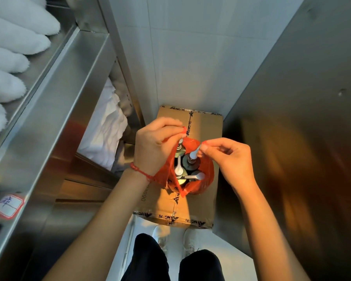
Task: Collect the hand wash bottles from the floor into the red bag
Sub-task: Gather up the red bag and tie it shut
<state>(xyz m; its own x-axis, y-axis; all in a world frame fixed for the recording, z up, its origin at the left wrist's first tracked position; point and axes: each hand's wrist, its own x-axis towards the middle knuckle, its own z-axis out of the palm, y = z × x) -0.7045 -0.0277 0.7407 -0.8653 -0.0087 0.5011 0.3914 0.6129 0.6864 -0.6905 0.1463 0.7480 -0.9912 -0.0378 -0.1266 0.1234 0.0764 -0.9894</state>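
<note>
The red bag [208, 174], a thin plastic one, stands on a taped cardboard box [205, 126] between my hands. Inside it are several dark hand wash bottles [190, 162] with white pump heads, seen from above. My left hand [153, 145] pinches the bag's left handle at the top edge. My right hand [229, 157] pinches the right handle, fingertips close to a white pump. The two handles are held close together over the bottles. No bottle shows on the floor.
A steel shelf unit [55, 110] rises on the left with white rolled towels [14, 47] and folded linen [105, 126]. A steel panel [292, 118] stands on the right. White tiled wall behind. My legs and white shoes [160, 234] stand on the floor below the box.
</note>
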